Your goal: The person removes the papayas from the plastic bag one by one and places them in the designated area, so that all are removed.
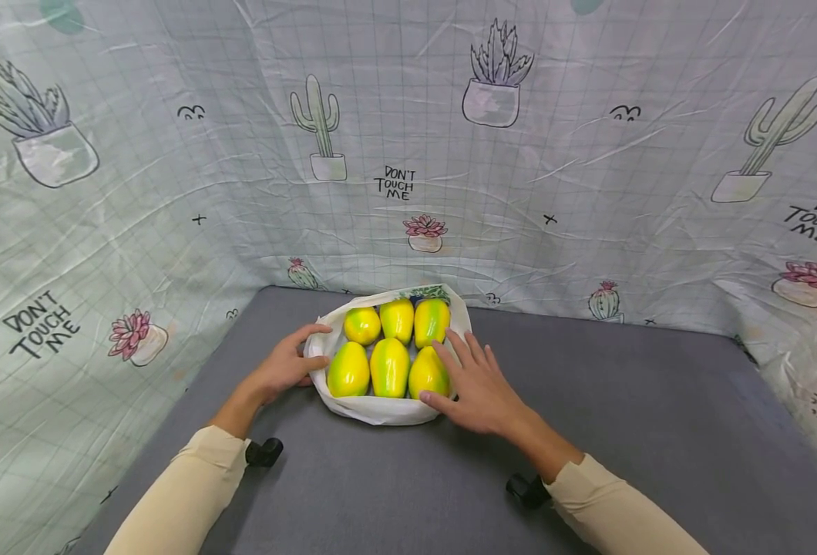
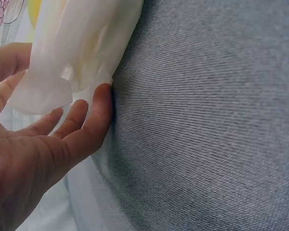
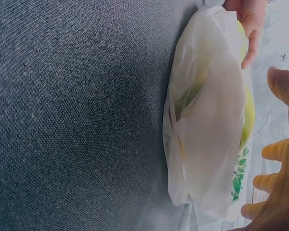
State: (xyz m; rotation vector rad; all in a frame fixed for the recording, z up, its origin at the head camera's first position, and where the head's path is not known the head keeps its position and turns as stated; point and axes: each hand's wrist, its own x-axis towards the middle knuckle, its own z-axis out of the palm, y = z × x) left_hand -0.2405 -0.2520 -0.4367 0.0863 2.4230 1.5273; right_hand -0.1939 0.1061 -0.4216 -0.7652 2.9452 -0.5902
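White bag (image 1: 374, 407) on grey mat (image 1: 658, 432), open-topped, six yellow-green fruits (image 1: 390, 367) in two rows inside. Left hand (image 1: 285, 367) cups bag's left edge, fingers loosely spread. Right hand (image 1: 476, 384) flat on bag's right side, fingers spread wide.

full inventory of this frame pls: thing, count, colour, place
fruits: 6, yellow-green, two rows of three inside the bag
bag: 1, white plastic with a green leaf print, open, on the mat near the back
mat: 1, grey, covers the tabletop
backdrop: 1, pale grid cloth with cactus prints and "DON'T TOUCH ME", behind and on both sides
wrist mounts: 2, black, one under each forearm
sleeves: 2, beige, bottom of head view
left hand: 1, fingers on the bag's left edge
right hand: 1, open, fingers spread at the bag's right side by the fruits
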